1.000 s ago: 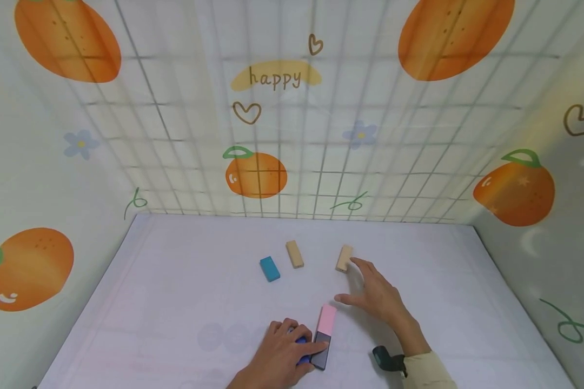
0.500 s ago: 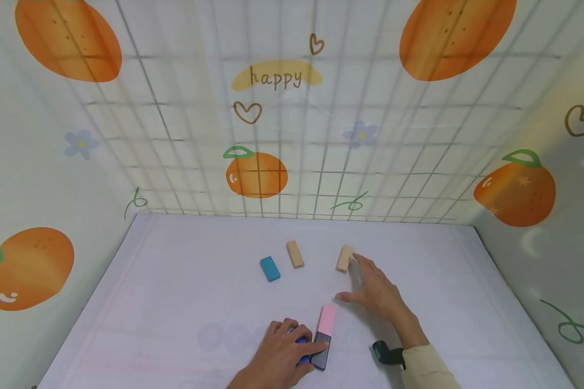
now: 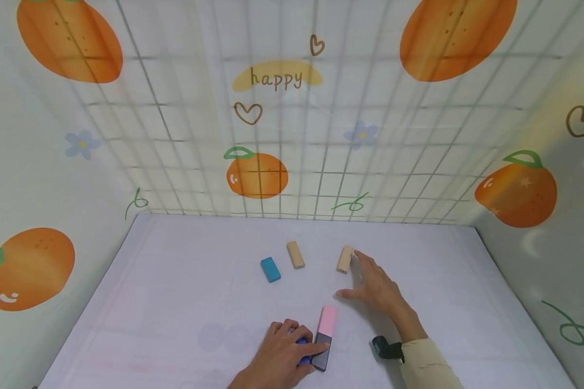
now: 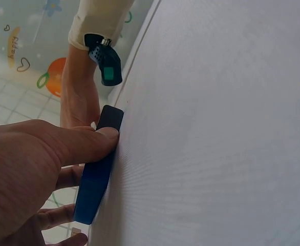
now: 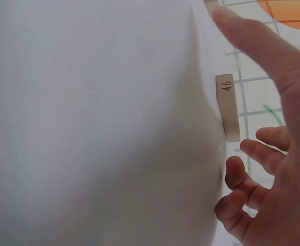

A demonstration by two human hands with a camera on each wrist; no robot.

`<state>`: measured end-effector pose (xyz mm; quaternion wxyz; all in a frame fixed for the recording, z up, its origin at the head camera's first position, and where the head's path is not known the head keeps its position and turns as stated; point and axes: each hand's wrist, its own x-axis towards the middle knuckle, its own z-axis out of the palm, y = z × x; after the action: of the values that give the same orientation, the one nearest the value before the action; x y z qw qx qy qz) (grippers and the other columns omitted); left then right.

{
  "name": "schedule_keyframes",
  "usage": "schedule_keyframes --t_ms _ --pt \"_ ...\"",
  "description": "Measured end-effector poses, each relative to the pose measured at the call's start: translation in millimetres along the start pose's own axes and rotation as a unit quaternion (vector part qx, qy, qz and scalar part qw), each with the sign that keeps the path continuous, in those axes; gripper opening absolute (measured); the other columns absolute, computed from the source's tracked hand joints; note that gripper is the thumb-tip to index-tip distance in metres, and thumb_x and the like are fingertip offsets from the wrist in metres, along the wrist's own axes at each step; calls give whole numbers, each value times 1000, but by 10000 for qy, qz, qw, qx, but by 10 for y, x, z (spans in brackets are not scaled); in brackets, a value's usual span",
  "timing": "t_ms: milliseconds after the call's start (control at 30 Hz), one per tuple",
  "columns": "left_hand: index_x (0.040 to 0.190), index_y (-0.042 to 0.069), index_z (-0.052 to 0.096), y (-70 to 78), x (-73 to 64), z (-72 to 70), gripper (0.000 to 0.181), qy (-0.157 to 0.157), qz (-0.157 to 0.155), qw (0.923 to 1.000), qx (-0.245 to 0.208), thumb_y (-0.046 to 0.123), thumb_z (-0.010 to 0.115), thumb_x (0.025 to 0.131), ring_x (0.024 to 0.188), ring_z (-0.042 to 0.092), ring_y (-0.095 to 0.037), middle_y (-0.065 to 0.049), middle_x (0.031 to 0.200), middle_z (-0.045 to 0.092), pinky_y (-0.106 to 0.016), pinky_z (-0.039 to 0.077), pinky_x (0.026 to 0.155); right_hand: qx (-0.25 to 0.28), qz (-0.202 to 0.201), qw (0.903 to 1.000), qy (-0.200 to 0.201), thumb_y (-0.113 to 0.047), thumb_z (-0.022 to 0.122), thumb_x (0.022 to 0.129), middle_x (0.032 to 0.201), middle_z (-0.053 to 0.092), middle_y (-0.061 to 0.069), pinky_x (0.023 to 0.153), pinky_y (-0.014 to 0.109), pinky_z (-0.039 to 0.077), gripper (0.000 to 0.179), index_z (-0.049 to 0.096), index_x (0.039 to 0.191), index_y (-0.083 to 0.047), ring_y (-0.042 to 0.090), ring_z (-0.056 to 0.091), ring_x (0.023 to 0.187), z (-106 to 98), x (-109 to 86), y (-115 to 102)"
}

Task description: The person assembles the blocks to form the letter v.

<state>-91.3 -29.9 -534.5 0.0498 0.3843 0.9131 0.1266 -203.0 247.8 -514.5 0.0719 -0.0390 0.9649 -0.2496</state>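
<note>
In the head view my left hand [image 3: 279,356] grips a blue block [image 3: 303,352], partly hidden under its fingers, with the index finger lying over a grey block [image 3: 320,360]. A pink block [image 3: 327,321] lies end to end with the grey one. The left wrist view shows the thumb against the side of the blue block [image 4: 92,192]. My right hand [image 3: 377,289] is spread beside the right wooden block [image 3: 344,260], its fingertips near that block's right edge; touch is unclear. In the right wrist view, a wooden block [image 5: 228,110] marked 46 stands beyond the loosely bent fingers.
A teal block [image 3: 270,269] and another wooden block [image 3: 295,255] lie left of the right wooden block on the white table [image 3: 175,281]. A printed curtain [image 3: 292,124] closes off the back and sides. A dark wrist device [image 3: 387,348] sits on the right wrist.
My right hand has shifted slightly away from me along the right wooden block's edge. The left hand and the blocks stay in place.
</note>
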Motion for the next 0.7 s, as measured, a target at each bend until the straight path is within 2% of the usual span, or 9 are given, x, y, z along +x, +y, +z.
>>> schedule_keyframes --t_ms 200,700 --pt "142 48 55 -3 -8 8 50 141 93 9999 20 45 69 94 114 48 -16 15 118 58 -41 43 87 -72 -52 10000 -5 -63 84 70 160 25 27 100 69 37 125 19 159 -4 50 33 141 -8 41 28" --pt "143 50 53 5 5 15 51 19 -19 10000 -52 46 69 95 115 48 -16 16 119 58 -42 43 88 -68 -88 9999 -128 -60 85 71 160 24 28 102 68 36 123 20 158 -1 51 36 139 -49 156 36"
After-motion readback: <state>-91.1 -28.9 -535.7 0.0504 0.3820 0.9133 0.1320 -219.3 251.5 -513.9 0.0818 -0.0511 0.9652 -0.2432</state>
